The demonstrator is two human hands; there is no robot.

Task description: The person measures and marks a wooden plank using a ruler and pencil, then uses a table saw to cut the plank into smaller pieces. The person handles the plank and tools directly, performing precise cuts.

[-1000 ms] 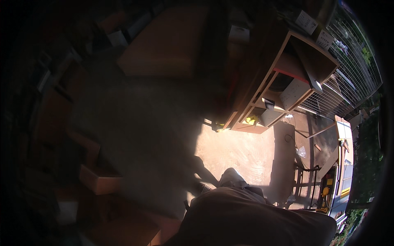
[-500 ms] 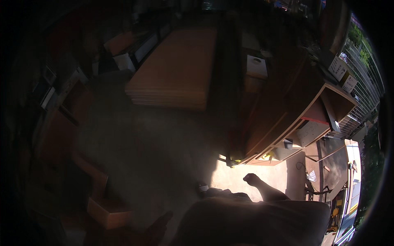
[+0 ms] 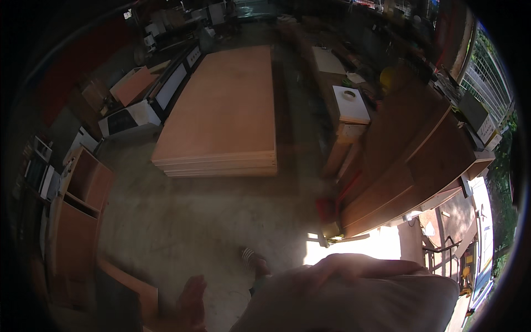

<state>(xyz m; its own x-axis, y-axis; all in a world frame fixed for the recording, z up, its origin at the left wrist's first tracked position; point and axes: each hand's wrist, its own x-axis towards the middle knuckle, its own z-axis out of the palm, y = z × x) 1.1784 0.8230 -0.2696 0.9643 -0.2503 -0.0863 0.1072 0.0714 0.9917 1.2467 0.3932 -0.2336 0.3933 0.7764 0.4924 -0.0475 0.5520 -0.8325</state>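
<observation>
My left hand [image 3: 192, 301] hangs low at the lower left, blurred, its fingers loosely stretched and nothing visible in them. A wooden panel edge [image 3: 145, 294] is the nearest thing to it. My right hand [image 3: 326, 271] lies in front of my light shirt [image 3: 365, 304], smeared by motion, so its fingers cannot be made out. A foot in a striped sandal [image 3: 250, 254] shows on the concrete floor below me. Ahead stands a low stack of large brown plywood sheets [image 3: 221, 110], away from both hands.
A wooden cabinet [image 3: 77, 238] stands on the left. On the right, a long brown wooden unit [image 3: 409, 171] runs beside a bench bearing a white board with a tape roll [image 3: 348, 95]. Sunlit ground [image 3: 376, 243] shows at the lower right, with a wire fence [image 3: 487, 83] beyond.
The dark room has brightened in the picture. My right hand has come from over the sunlit ground in against my shirt; my left hand has shifted slightly left. The plywood stack appears lower.
</observation>
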